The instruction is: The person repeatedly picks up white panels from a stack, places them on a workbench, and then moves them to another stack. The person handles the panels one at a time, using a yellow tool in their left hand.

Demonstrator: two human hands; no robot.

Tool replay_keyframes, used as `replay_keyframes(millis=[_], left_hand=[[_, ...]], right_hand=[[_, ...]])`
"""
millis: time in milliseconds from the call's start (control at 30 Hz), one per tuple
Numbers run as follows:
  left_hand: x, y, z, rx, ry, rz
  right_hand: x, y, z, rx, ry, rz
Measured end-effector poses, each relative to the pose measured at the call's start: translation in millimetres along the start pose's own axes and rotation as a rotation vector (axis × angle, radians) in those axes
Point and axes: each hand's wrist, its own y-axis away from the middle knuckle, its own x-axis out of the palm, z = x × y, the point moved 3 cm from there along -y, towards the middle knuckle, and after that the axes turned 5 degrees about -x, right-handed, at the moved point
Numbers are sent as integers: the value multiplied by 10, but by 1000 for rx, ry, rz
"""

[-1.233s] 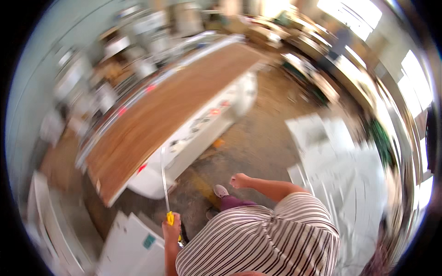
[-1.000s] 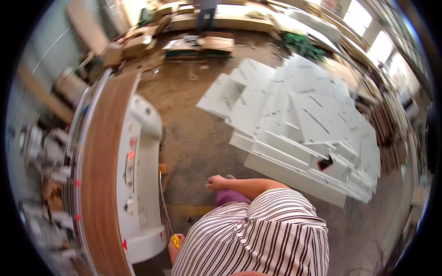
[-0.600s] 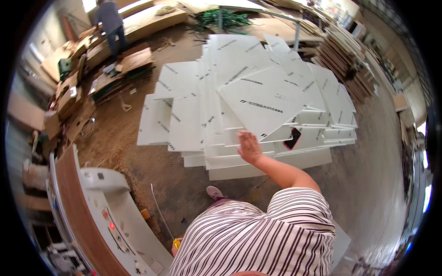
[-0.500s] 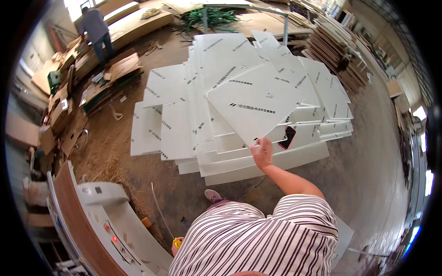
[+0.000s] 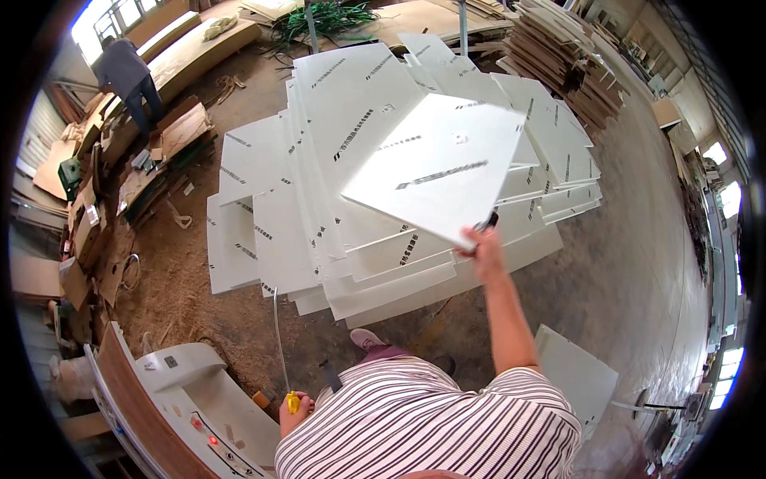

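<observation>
My right hand (image 5: 487,254) is closed on the near corner of a white board (image 5: 435,188) with dark printed marks. That board is tilted and turned above a broad stack of similar white boards (image 5: 331,108). Down at my left side, my left hand (image 5: 299,413) grips a yellow tape measure (image 5: 294,399). Its thin blade (image 5: 278,339) sticks out forward, reaching up beside the stack's near left edge. A dark object (image 5: 492,219) shows just behind my right hand, mostly hidden by the board and fingers.
A pale machine with red-lit buttons (image 5: 209,431) stands at the near left. Another white board (image 5: 578,371) is low at my right. Wood offcuts (image 5: 179,140) lie at the left, brown boards (image 5: 550,60) at the far right. A person (image 5: 130,76) stands at the far left.
The held board has lifted and turned, its near corner shifting right with my right hand. The phone beside it is now mostly covered. My left hand with the tape measure has come further into view.
</observation>
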Motion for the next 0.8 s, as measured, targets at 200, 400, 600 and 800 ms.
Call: replay_keyframes(millis=[200, 400, 600, 800], left_hand=[[8, -84, -78, -1, -120, -30], [52, 199, -276, -75, -84, -94], [-124, 194, 42, -84, -54, -142], [-358, 393, 249, -64, -130, -159]], right_hand=[[295, 93, 1986, -337, 601, -39], [1501, -72, 2106, -564, 1447, 108], [2146, 137, 45, -698, 1578, 262], [1469, 299, -922, -848, 1417, 462]])
